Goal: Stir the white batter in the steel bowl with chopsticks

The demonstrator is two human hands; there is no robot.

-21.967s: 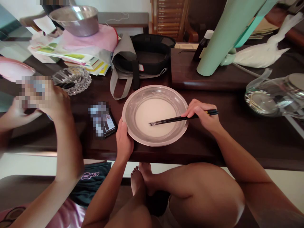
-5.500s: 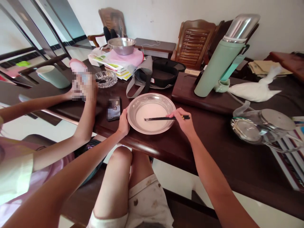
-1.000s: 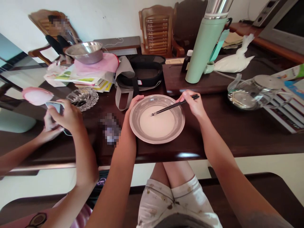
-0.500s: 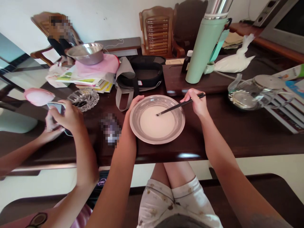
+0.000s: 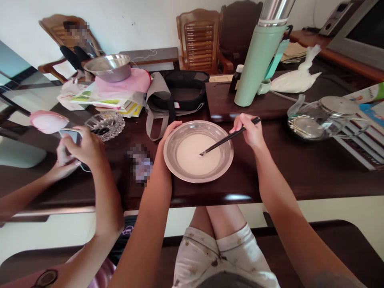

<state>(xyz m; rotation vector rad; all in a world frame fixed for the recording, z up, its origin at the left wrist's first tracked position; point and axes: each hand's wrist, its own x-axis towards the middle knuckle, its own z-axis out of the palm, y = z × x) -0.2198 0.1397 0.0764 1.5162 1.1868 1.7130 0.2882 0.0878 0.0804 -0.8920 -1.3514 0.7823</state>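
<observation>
A shallow metal bowl (image 5: 198, 179) stands near the table's front edge, with milky white liquid (image 5: 192, 158) in it. My left hand (image 5: 168, 135) is wrapped against the bowl's left side, thumb near the rim and the other fingers mostly hidden. Dark chopsticks (image 5: 225, 139) are pinched in my right hand (image 5: 251, 131), above and to the right of the bowl. They slant down to the left over the rim, and their tips dip into the liquid near its middle.
At my left, another person's hands (image 5: 85, 148) hold a phone (image 5: 72, 136). Behind the bowl are a grey and black bag (image 5: 159, 96), a green thermos (image 5: 259, 64) and a brown bottle (image 5: 235, 80). A glass teapot (image 5: 327, 120) stands right; a crystal dish (image 5: 111, 124) sits left.
The chopstick tips have moved slightly toward me and to the right in the liquid, and my right hand has tilted a little. My left hand and the bowl stay nearly still.
</observation>
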